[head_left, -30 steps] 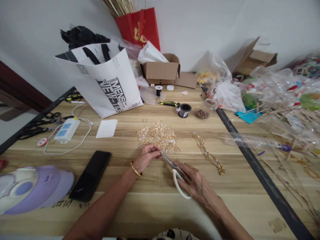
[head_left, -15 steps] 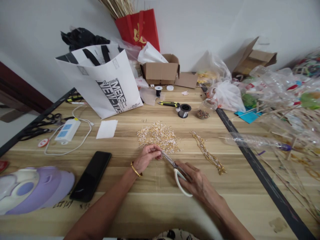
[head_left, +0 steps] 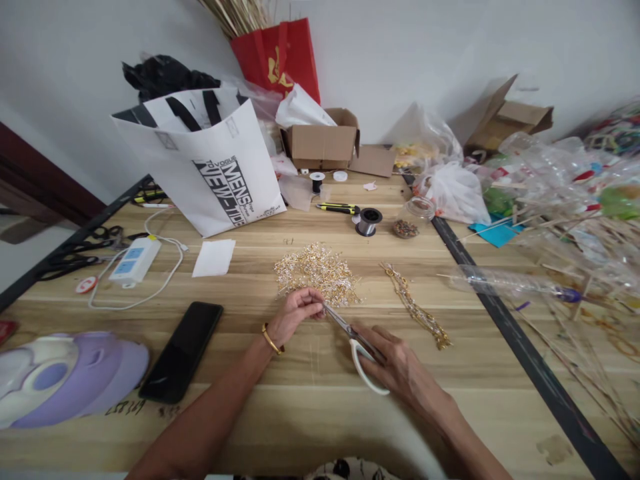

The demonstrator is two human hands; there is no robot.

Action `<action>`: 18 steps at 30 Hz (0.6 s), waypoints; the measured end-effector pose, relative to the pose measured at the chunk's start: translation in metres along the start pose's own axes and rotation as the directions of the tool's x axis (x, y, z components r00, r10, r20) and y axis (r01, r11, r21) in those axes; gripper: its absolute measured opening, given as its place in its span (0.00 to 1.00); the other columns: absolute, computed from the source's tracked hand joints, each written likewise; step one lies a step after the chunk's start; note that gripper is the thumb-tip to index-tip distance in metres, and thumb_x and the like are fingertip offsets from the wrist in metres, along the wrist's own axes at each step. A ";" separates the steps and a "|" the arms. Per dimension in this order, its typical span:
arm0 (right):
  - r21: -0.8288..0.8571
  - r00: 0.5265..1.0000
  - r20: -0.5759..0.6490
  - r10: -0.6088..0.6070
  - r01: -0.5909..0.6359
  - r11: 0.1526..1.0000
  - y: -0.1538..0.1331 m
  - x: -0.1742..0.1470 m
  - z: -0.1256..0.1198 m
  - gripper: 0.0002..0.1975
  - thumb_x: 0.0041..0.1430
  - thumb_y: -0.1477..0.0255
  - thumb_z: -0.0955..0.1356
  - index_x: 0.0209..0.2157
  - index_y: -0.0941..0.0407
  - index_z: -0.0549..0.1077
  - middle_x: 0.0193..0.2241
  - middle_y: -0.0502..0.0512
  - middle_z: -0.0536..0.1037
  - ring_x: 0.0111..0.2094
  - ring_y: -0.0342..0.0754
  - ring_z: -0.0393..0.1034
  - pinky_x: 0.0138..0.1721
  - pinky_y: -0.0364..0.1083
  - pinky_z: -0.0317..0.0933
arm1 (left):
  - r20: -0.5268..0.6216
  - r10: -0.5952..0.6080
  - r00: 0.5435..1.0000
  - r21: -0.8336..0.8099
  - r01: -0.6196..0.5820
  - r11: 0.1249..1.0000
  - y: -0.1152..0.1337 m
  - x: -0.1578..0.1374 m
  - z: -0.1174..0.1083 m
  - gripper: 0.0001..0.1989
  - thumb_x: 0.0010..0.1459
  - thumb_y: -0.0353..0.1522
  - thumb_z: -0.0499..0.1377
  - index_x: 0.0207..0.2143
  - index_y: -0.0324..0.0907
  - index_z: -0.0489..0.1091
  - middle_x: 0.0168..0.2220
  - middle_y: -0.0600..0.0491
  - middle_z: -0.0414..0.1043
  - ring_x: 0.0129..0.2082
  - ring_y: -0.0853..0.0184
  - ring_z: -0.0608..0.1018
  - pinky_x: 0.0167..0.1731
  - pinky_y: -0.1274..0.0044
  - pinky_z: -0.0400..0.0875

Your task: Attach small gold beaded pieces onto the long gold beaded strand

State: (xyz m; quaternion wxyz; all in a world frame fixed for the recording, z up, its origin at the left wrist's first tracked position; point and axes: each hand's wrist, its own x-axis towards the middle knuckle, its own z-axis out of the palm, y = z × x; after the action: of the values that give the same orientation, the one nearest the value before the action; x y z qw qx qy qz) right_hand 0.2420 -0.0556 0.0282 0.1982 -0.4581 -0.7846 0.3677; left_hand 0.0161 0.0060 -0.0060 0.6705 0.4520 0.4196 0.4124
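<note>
My right hand [head_left: 387,353] is closed around a pair of white-handled scissors [head_left: 367,375], whose blades point up and left. The blade tips meet the fingertips of my left hand [head_left: 300,311]. Thumb and fingers of that hand are pinched together; what they hold is too small to make out. Just beyond them lies a loose pile of gold and silver beaded pieces [head_left: 315,267] on the wooden table [head_left: 280,413]. To the right of the pile rests a bundle of gold beaded strands [head_left: 417,310], apart from both hands.
On the left are a black phone [head_left: 181,353], a white power strip [head_left: 135,262] and a white paper bag [head_left: 220,167]. Behind the pile stand a wire spool [head_left: 369,222], a jar of small beads [head_left: 406,228] and a utility knife [head_left: 337,208]. Plastic bottles [head_left: 530,160] crowd the right side.
The white scissor handle has shifted very slightly to the right in my right hand. My left hand and the pile look the same.
</note>
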 end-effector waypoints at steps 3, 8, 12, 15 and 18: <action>0.000 1.000 0.004 -0.004 0.004 1.000 -0.001 0.000 -0.001 0.16 0.61 0.74 0.63 0.50 0.54 0.67 0.33 0.53 0.71 0.31 0.44 0.69 0.34 0.41 0.62 | 0.004 -0.003 1.000 0.018 0.003 1.000 0.001 0.000 0.000 0.12 0.47 0.33 0.64 0.32 0.35 0.69 0.26 0.53 0.72 0.26 0.72 0.74 0.30 0.79 0.69; -0.007 1.000 -0.015 -0.019 0.019 1.000 0.003 0.001 0.000 0.13 0.60 0.75 0.63 0.47 0.55 0.69 0.31 0.52 0.70 0.28 0.43 0.68 0.33 0.41 0.61 | 0.019 -0.006 1.000 0.065 0.005 0.998 0.005 0.000 0.001 0.13 0.47 0.34 0.65 0.33 0.35 0.70 0.25 0.53 0.73 0.25 0.71 0.74 0.29 0.79 0.69; -0.017 0.999 -0.021 -0.028 0.027 0.999 0.007 0.001 0.001 0.13 0.60 0.74 0.63 0.47 0.55 0.69 0.30 0.52 0.70 0.27 0.43 0.68 0.31 0.41 0.61 | -0.009 0.009 1.000 0.083 -0.008 0.996 0.007 -0.001 0.003 0.13 0.46 0.34 0.65 0.33 0.35 0.71 0.25 0.53 0.73 0.25 0.71 0.74 0.29 0.79 0.69; -0.021 0.999 -0.033 -0.039 0.038 0.999 0.008 0.001 0.002 0.16 0.60 0.73 0.63 0.50 0.55 0.68 0.30 0.53 0.70 0.27 0.43 0.68 0.31 0.41 0.62 | -0.037 0.021 0.999 0.089 -0.018 0.996 0.006 -0.001 0.005 0.13 0.46 0.35 0.65 0.33 0.36 0.72 0.24 0.54 0.73 0.25 0.72 0.74 0.29 0.79 0.69; -0.036 0.999 -0.031 -0.035 0.034 0.999 0.007 0.001 0.003 0.16 0.60 0.73 0.63 0.50 0.55 0.68 0.30 0.53 0.70 0.27 0.43 0.68 0.31 0.41 0.62 | -0.056 0.042 0.998 0.113 -0.036 0.993 0.005 0.000 0.006 0.12 0.46 0.35 0.65 0.31 0.36 0.73 0.23 0.54 0.73 0.24 0.72 0.73 0.28 0.79 0.69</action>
State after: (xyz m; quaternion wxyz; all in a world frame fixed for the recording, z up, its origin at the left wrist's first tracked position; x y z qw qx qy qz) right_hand 0.2439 -0.0536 0.0208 0.2091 -0.4536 -0.7955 0.3431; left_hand 0.0210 0.0055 0.0005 0.6234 0.4847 0.4525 0.4145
